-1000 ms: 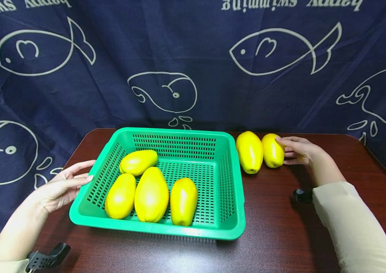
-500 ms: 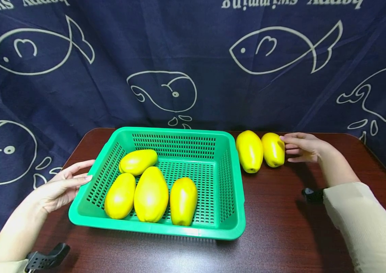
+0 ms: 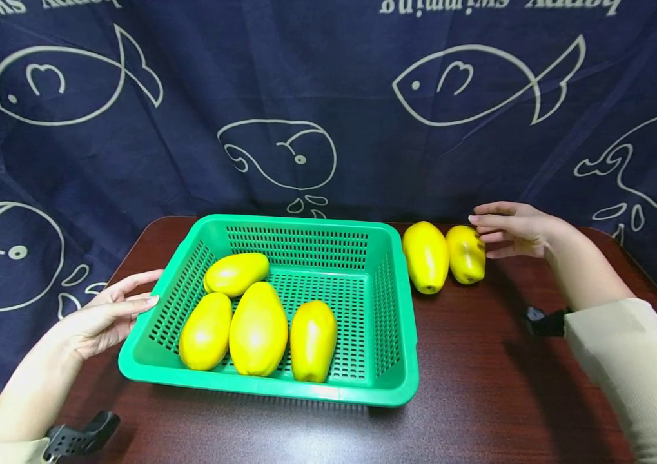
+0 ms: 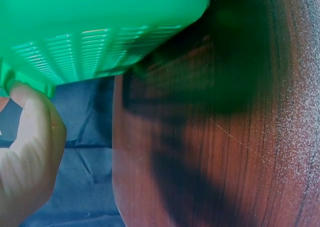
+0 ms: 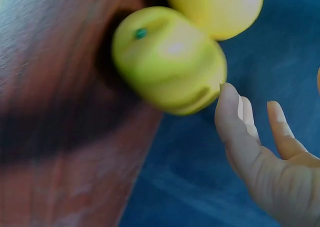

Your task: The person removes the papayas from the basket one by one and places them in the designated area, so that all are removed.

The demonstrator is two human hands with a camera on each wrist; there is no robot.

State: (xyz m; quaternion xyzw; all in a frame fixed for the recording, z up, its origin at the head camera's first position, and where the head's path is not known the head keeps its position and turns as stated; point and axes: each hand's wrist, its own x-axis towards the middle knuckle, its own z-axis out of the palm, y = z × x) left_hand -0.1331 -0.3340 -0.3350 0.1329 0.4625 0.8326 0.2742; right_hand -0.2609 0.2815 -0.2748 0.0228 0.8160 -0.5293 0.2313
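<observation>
A green plastic basket (image 3: 270,386) with slotted walls stands on the table, and several yellow papayas (image 3: 258,328) lie inside it toward its left and front. My left hand (image 3: 102,316) holds the basket's left rim, with the thumb (image 4: 32,107) against the edge. To the right of the basket, a larger papaya (image 3: 425,258) and a smaller papaya (image 3: 466,258) lie side by side. My right hand (image 3: 516,229) is just right of the smaller one, fingers extended and apart, fingertips close to its upper side. In the right wrist view nothing is in the hand.
The dark red wooden table (image 3: 467,374) reaches back to a navy curtain (image 3: 363,84) printed with white fish and whales. Black wrist straps (image 3: 81,435) show at both sleeves.
My right hand has drawn off the smaller papaya, moving right, then up toward the curtain, its fingers spreading. The left hand and the basket stay in place.
</observation>
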